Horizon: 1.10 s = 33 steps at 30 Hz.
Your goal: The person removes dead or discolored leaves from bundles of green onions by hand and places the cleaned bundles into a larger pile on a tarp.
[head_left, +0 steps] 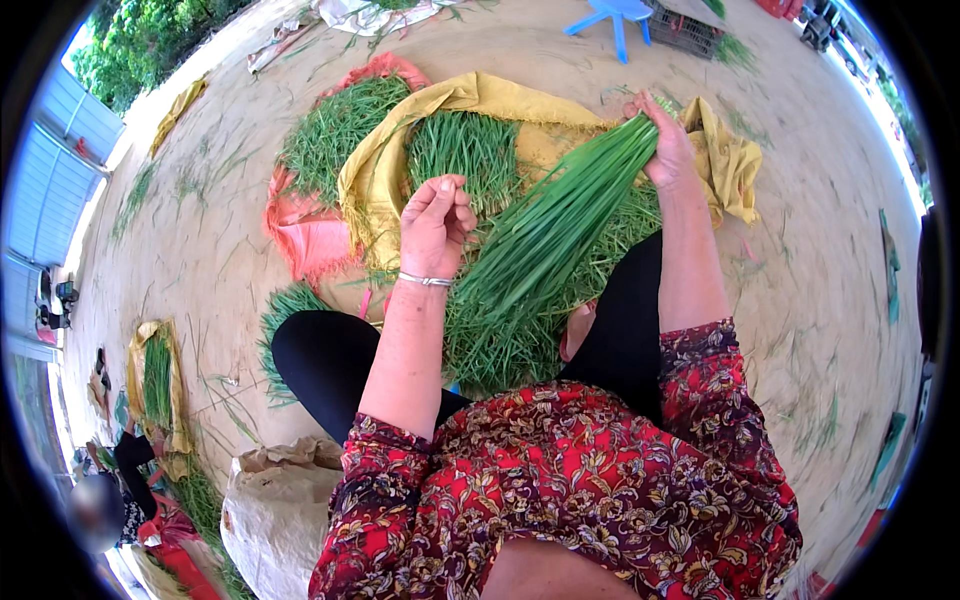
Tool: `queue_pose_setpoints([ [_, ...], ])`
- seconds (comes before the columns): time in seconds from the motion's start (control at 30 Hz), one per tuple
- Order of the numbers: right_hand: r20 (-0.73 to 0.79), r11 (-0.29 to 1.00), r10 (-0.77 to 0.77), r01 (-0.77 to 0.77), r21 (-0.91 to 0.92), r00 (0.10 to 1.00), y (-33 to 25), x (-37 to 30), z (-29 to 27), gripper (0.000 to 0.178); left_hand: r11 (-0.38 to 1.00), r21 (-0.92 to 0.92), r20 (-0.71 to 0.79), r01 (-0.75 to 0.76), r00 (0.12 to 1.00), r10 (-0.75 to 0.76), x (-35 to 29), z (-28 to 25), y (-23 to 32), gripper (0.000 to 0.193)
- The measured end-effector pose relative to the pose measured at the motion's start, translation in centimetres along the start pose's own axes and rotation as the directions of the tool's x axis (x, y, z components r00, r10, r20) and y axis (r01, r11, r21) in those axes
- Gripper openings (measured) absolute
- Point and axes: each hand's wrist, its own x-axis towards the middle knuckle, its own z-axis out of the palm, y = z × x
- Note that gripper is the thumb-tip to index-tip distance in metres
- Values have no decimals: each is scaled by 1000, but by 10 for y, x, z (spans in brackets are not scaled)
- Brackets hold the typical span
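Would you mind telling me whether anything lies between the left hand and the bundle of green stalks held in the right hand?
Nothing visible does. The left hand is raised beside the bundle of green stalks, which the right hand grips at one end; only open air separates them.

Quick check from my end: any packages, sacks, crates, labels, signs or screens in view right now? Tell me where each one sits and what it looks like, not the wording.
Tan sack: lower left beside the person's knee, bulky, crumpled open top, plain.
Dark crate: top edge, right of the blue plastic stool, low mesh-sided box.
No labels, signs or screens show.
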Motion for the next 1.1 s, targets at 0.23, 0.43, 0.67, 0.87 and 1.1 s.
queue_pose_setpoints([
  [0.23,134,993,-103,94,76,986,-21,-3,-15,16,794,606,146,-47,988,-52,-36,-23,1,14],
  [0.43,210,991,-109,89,103,972,-18,-2,-14,17,544,823,230,-166,972,-51,-33,-14,-28,26],
  [0.67,222,991,-97,73,112,970,-14,0,-9,17,600,778,201,-186,979,43,-23,0,-46,25],
  [0.87,172,990,-112,94,108,979,-12,-3,-6,16,517,846,188,-132,981,-56,-24,21,-34,23],
  [1.1,177,986,-62,33,166,982,-7,-4,5,14,586,786,130,-198,979,156,-15,21,-47,13],
])
